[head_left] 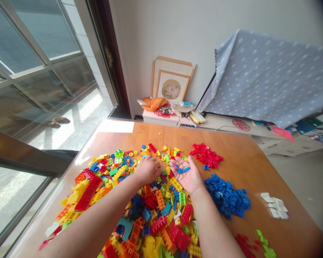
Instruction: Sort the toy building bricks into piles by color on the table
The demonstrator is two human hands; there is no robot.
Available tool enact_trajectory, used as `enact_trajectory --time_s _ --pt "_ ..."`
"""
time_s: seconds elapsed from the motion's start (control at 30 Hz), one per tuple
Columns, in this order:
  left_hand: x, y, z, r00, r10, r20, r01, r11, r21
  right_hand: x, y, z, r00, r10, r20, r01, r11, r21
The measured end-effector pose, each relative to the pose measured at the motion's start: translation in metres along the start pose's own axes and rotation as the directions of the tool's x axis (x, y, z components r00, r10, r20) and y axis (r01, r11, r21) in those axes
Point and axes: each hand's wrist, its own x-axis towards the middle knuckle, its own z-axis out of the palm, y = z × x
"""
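My left hand (148, 170) is over the far part of the mixed pile of toy bricks (159, 199), back upward. Its fingers are curled down together, and anything between them is hidden. Beside it my right hand (191, 178) is turned palm up, fingers half spread and slightly cupped. A few small blue bricks (183, 170) lie in that palm, at least one of them round. Red, yellow, orange, green and blue pieces surround both hands. Right of my right forearm is a heap of blue bricks (227, 197), with a heap of red bricks (207, 155) behind it.
White bricks (275, 205) lie on the wooden table (261, 172) at the right. Green bricks (266, 243) and more red pieces (246, 245) are near the front right. A white sheet (115, 126) rests at the far left corner. Low cabinets (282, 146) stand beyond the table.
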Motion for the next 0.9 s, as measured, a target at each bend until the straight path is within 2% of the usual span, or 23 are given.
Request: enact_trajectory --time_s 0.2,0.4,0.53,0.63,0.9 --pt "0.005 0.001 0.004 0.993 -0.008 -0.115 -0.010 0.988 -0.157 -0.002 0.004 0.007 0.999 0.013 0.048 -0.015 0.999 0.041" --pt "0.006 -0.020 0.015 0.984 -0.091 -0.154 0.049 0.966 -0.255 -0.003 0.007 0.004 0.997 0.017 0.073 -0.018 1.000 0.020" --pt "0.006 -0.034 0.018 0.973 -0.165 -0.162 0.108 0.944 -0.312 -0.004 0.010 0.001 0.999 0.001 0.044 -0.002 1.000 0.029" --pt "0.006 -0.039 0.019 0.970 -0.179 -0.164 0.118 0.938 -0.325 -0.007 0.013 0.000 0.999 -0.010 0.042 0.008 0.998 0.062" --pt "-0.005 -0.035 0.018 0.967 -0.200 -0.156 0.132 0.922 -0.364 -0.022 0.023 0.006 1.000 -0.013 0.021 0.012 0.997 0.076"
